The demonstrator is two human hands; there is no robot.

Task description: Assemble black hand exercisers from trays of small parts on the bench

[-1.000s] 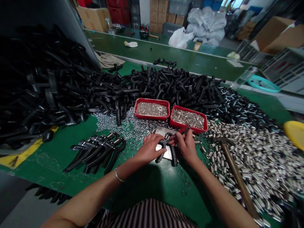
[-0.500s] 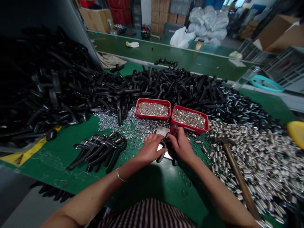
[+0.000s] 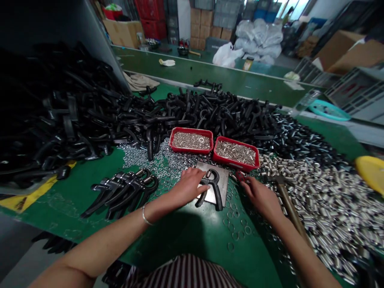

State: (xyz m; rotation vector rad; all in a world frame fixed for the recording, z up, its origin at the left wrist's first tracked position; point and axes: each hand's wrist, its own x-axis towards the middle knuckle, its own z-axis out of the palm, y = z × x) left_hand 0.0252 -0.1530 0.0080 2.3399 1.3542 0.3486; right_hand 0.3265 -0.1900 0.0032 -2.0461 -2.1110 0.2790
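My left hand [image 3: 189, 186] is closed on the near side of a black spring clamp [image 3: 216, 190], which lies on a square metal plate [image 3: 222, 178]. A small coil spring [image 3: 208, 174] shows at the clamp's upper part. Off to the right of the plate, my right hand [image 3: 264, 197] is closed round a small red tool [image 3: 240, 176], most of it hidden by the fingers. Several assembled clamps [image 3: 126, 190] lie side by side left of my left hand. Thin metal rings [image 3: 235, 236] are scattered between the plate and my right forearm.
Two red trays [image 3: 192, 151] of small metal pins stand behind the plate. Black clamp parts [image 3: 186, 106] are heaped along the back and left. At right lie a hammer [image 3: 288, 200] and a large spread of coil springs [image 3: 336, 216]. Small nuts [image 3: 163, 158] cover the table left of the trays.
My right hand has drawn away from the clamp to the right, carrying the red tool. My left hand stays at the clamp, which is now in plainer view on the plate.
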